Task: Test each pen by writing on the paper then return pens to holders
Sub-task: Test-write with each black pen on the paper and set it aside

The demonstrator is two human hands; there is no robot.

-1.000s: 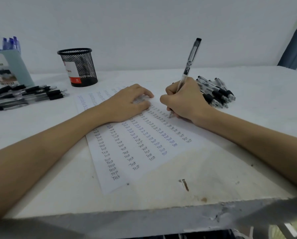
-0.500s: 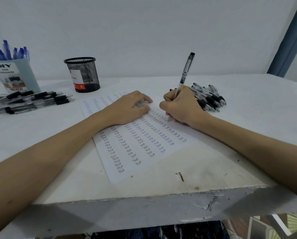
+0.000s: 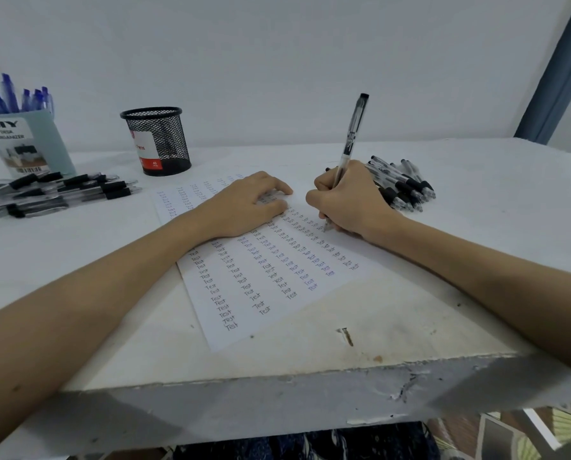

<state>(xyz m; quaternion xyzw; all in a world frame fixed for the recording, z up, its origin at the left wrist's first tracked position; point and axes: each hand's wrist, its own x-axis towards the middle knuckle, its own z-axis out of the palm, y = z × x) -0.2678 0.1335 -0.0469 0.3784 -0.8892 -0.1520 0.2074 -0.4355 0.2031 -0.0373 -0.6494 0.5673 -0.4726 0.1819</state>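
Right hand (image 3: 347, 200) fingers clamped on pen (image 3: 353, 134), tip holding same spot on paper (image 3: 270, 293) | left hand (image 3: 244, 207) still flat at 9 o'clock | test stroke ongoing.

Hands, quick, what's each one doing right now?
Left hand: open, resting flat on the paper.
Right hand: fingers gripping a black pen, tip on paper.

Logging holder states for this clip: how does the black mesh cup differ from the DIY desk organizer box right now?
The black mesh cup is round, see-through wire, and no pens show in it; the DIY desk organizer box is a solid pale blue, flat-sided carton with blue pens standing in it. The cup sits nearer the paper; the box stands at the far left. Both stand upright on the table and carry printed labels.
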